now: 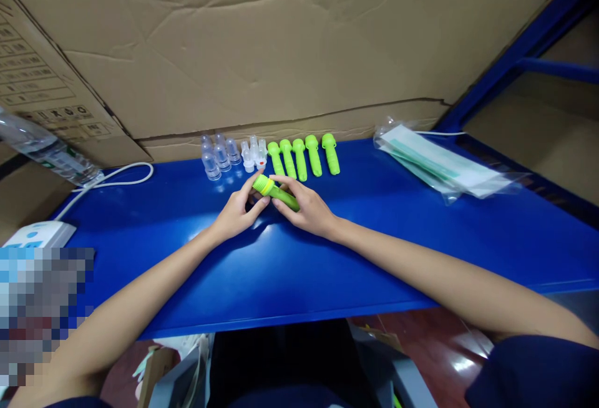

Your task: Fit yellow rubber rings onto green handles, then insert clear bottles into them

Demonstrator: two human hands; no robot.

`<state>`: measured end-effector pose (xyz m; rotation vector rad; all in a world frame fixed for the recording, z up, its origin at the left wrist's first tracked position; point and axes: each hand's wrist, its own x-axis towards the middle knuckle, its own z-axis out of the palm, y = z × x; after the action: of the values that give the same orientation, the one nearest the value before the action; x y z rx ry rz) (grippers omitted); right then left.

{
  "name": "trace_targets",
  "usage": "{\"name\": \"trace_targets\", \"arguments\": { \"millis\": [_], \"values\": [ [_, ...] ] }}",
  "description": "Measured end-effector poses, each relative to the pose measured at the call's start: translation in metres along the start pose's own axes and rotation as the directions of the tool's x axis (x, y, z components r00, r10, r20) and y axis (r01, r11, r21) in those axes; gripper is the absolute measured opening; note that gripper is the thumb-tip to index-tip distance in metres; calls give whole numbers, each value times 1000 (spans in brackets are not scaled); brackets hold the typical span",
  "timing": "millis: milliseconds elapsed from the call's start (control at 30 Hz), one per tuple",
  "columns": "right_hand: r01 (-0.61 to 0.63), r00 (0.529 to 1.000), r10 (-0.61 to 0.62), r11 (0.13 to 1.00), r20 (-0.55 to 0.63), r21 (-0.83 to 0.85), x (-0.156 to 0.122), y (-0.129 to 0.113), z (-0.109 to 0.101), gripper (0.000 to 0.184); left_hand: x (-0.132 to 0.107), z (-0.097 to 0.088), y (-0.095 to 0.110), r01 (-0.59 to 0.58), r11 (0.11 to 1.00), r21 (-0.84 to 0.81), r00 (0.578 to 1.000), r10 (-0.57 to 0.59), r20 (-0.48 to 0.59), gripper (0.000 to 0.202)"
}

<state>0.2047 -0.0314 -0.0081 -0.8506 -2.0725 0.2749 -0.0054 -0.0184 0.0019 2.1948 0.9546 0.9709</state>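
Note:
A bright green plastic tube with a wider ribbed cap end [269, 187] lies between both hands over the blue table [402, 227]. My left hand [238, 211] pinches its cap end with thumb and fingers. My right hand [309, 208] wraps the tube's body from the right. Just behind them, several more green tubes [304, 157] lie in a row, side by side. To their left stand several small clear plastic caps [219, 155] and a few smaller white-and-clear pieces [253, 153].
Cardboard sheets [281, 46] wall off the back of the table. Clear plastic bags with flat white contents [440, 161] lie at the right rear. A plastic bottle [47, 149], a white cable [116, 180] and a white device [35, 233] sit at the left.

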Motion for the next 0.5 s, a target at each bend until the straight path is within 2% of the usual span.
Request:
{"name": "trace_targets", "arguments": {
  "millis": [333,500],
  "values": [
    [18,1000,-18,1000,-3,9,0,-1,-1,48,0,0,3,19,1000,-9,1000,-19,18,64],
    [-75,997,74,986,12,151,1,-5,-2,44,0,1,1,1,1000,-26,1000,-1,14,64]
  ]
}}
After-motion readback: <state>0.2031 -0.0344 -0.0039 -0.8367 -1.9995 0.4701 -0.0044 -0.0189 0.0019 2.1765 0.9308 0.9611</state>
